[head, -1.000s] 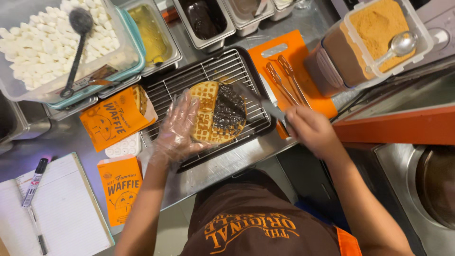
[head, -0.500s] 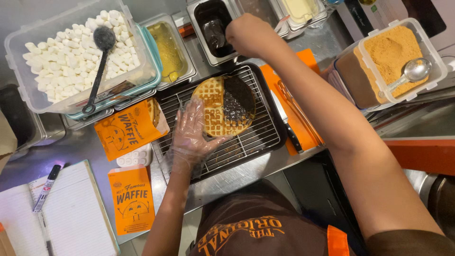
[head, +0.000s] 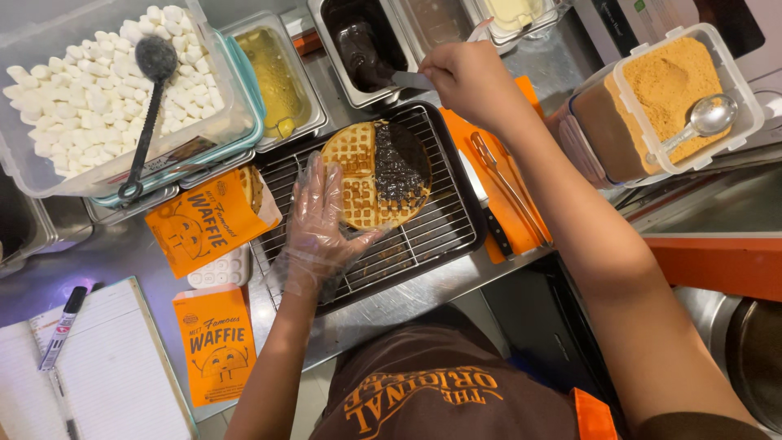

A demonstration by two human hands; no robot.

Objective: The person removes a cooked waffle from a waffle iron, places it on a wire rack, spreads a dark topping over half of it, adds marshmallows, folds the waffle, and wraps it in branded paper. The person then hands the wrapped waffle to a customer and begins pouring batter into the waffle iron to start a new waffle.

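A round waffle (head: 358, 167) lies on a wire rack (head: 432, 236), its right half coated with dark chocolate spread. My left hand (head: 322, 224), in a clear plastic glove, rests flat on the waffle's lower left edge. My right hand (head: 468, 77) reaches to the back and grips a knife (head: 411, 79) whose blade dips into a metal tub of chocolate spread (head: 358, 50).
A clear box of marshmallows (head: 98, 81) with a black ladle stands at the back left, beside a tub of yellow sauce (head: 273, 73). Orange paper waffle sleeves (head: 208, 220) lie left of the rack. Tongs (head: 501, 179) lie on an orange mat. A box of brown crumbs (head: 676, 90) with a spoon stands right. A notebook (head: 98, 367) with a marker lies front left.
My right hand moved from the rack's front right up to the chocolate tub and now holds the knife there. My left hand stayed on the waffle.
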